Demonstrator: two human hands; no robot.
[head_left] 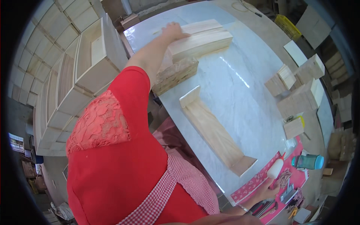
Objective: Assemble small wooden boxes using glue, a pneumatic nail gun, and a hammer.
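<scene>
My left hand is stretched to the far left of the table, its fingers closed around the near end of a stack of pale wooden boards. Close to my body lies a U-shaped wooden piece, a long board with a short upright panel at each end. My right hand is at the lower right, closed around the lower end of a white glue bottle with a red nozzle. The bottle leans with its nozzle pointing up and away; the hand hides its base.
A wrapped block of wood pieces sits on the marble-patterned table at its left edge. Open wooden drawers are stacked at left. Wood blocks stand at right. A teal bottle and tools rest on a pink cloth.
</scene>
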